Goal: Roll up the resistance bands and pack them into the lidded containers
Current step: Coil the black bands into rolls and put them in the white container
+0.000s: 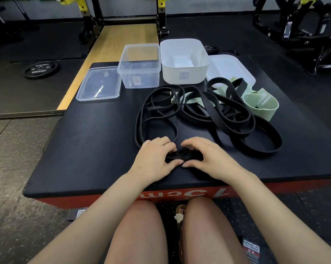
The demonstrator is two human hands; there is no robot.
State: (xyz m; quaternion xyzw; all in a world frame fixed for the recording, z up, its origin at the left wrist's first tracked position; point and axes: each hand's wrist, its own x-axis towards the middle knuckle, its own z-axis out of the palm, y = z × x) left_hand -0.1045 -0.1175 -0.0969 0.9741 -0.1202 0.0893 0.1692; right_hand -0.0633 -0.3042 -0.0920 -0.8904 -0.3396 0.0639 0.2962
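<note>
The left hand and right hand meet near the desk's front edge, fingers curled, pinching a small coil of thin black band between them. Its loose length trails back into the tangle of black bands mid-desk. Along the far edge stand a clear container and a white container, both open.
</note>
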